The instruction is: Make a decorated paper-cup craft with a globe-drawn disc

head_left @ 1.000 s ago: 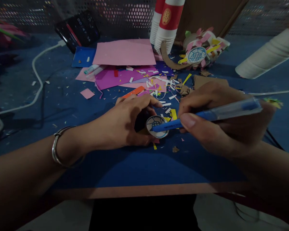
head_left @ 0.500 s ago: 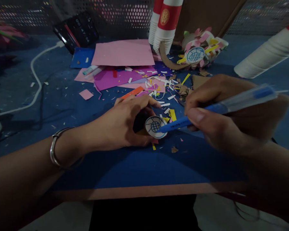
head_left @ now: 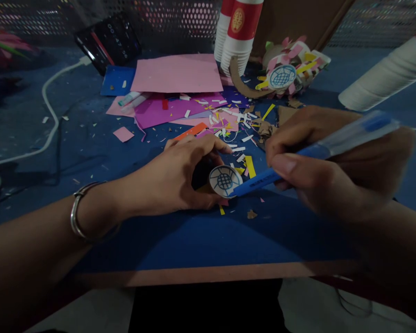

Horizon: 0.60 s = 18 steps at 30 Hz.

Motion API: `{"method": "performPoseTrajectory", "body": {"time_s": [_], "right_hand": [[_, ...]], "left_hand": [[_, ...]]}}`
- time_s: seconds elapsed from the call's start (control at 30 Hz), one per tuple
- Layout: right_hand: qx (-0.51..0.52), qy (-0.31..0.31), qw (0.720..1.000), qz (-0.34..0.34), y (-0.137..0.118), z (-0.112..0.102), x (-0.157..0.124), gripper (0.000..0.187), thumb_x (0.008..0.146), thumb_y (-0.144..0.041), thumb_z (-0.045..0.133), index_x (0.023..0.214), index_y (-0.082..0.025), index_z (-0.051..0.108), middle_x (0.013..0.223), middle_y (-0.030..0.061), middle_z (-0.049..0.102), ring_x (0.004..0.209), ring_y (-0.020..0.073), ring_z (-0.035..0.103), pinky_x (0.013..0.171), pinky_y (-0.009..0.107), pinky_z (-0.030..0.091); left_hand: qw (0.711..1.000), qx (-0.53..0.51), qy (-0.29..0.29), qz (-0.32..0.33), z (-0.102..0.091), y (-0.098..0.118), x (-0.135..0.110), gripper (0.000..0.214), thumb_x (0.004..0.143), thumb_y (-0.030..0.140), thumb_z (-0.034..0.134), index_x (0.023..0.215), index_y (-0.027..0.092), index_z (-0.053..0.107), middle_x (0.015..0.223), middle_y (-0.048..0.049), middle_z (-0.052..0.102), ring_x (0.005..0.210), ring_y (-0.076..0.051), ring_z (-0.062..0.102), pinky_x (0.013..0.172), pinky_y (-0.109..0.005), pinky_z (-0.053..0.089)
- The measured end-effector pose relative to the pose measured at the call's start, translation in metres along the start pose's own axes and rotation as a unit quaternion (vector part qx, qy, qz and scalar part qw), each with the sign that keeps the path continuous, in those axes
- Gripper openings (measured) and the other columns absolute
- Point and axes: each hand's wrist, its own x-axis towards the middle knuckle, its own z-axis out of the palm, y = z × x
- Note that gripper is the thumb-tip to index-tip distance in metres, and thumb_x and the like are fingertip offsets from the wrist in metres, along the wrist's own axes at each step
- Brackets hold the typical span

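My left hand (head_left: 180, 178) curls around a small paper cup (head_left: 225, 180), thumb below and fingers above. The cup lies tilted, its round white face turned toward me and drawn over with a blue grid in the middle and lines out to the rim. In my right hand (head_left: 308, 171) is a blue marker pen (head_left: 258, 180), pinched between thumb and fingers. Its tip meets the lower right edge of the cup's face. Much of the cup's side is hidden behind my left fingers.
Paper scraps (head_left: 241, 118) litter the blue table (head_left: 194, 245). Pink paper (head_left: 176, 74) lies at the back. Stacked paper cups (head_left: 241, 37) stand beside a decorated cup piece (head_left: 281, 77); another cup stack (head_left: 384, 71) leans right. A phone (head_left: 109, 44) with a white cable (head_left: 48, 99) sits left.
The marker's tip has moved from the grid in the middle of the cup's face to its lower right edge. My left hand has kept its hold.
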Motion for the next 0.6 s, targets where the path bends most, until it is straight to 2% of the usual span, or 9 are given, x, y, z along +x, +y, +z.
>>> {"method": "performPoseTrajectory", "body": {"time_s": [0.07, 0.23, 0.33, 0.47, 0.6], "right_hand": [[-0.012, 0.004, 1.0, 0.006, 0.0018, -0.0002, 0.0006, 0.019, 0.096, -0.013, 0.053, 0.082, -0.023, 0.061, 0.077, -0.0012, 0.063, 0.064, 0.0121, 0.058, 0.06, 0.032, 0.047], [0.025, 0.061, 0.996, -0.063, 0.0073, 0.0032, 0.0034, 0.014, 0.085, -0.01, 0.06, 0.078, -0.022, 0.062, 0.068, -0.0034, 0.063, 0.056, 0.0099, 0.054, 0.052, 0.03, 0.039], [-0.013, 0.032, 0.999, -0.026, 0.0047, 0.0003, 0.0016, 0.014, 0.089, -0.012, 0.06, 0.08, -0.022, 0.062, 0.074, -0.0027, 0.064, 0.064, 0.0112, 0.058, 0.059, 0.032, 0.042], [-0.034, -0.013, 0.999, 0.008, 0.0033, -0.0041, -0.0008, 0.014, 0.094, -0.016, 0.055, 0.084, -0.023, 0.061, 0.078, -0.0009, 0.065, 0.066, 0.0129, 0.056, 0.061, 0.035, 0.043], [-0.013, 0.045, 0.997, -0.066, 0.0089, -0.0001, 0.0028, 0.012, 0.087, -0.015, 0.059, 0.08, -0.024, 0.061, 0.069, -0.0018, 0.063, 0.06, 0.0133, 0.057, 0.054, 0.034, 0.038]], "left_hand": [[1.0, -0.007, 0.0, 0.004, 0.0004, -0.0003, 0.0001, 0.067, 0.078, 0.047, 0.09, 0.136, 0.029, 0.061, 0.128, -0.0048, 0.076, 0.12, -0.031, 0.071, 0.112, -0.053, 0.045], [1.0, -0.008, 0.003, 0.006, -0.0003, 0.0006, -0.0005, 0.067, 0.078, 0.044, 0.091, 0.136, 0.028, 0.06, 0.127, -0.0057, 0.076, 0.121, -0.03, 0.07, 0.111, -0.05, 0.044], [1.0, -0.009, -0.005, -0.002, -0.0012, 0.0016, -0.0007, 0.067, 0.079, 0.045, 0.091, 0.136, 0.028, 0.06, 0.128, -0.005, 0.076, 0.12, -0.03, 0.071, 0.112, -0.051, 0.043], [1.0, -0.009, -0.005, 0.003, -0.0015, 0.0017, -0.0007, 0.067, 0.08, 0.047, 0.089, 0.137, 0.026, 0.061, 0.129, -0.0065, 0.076, 0.119, -0.031, 0.07, 0.113, -0.055, 0.041], [1.0, -0.01, -0.004, 0.003, -0.0008, 0.0009, -0.0007, 0.065, 0.08, 0.045, 0.088, 0.136, 0.028, 0.06, 0.13, -0.0056, 0.075, 0.12, -0.03, 0.07, 0.111, -0.053, 0.044]]}}
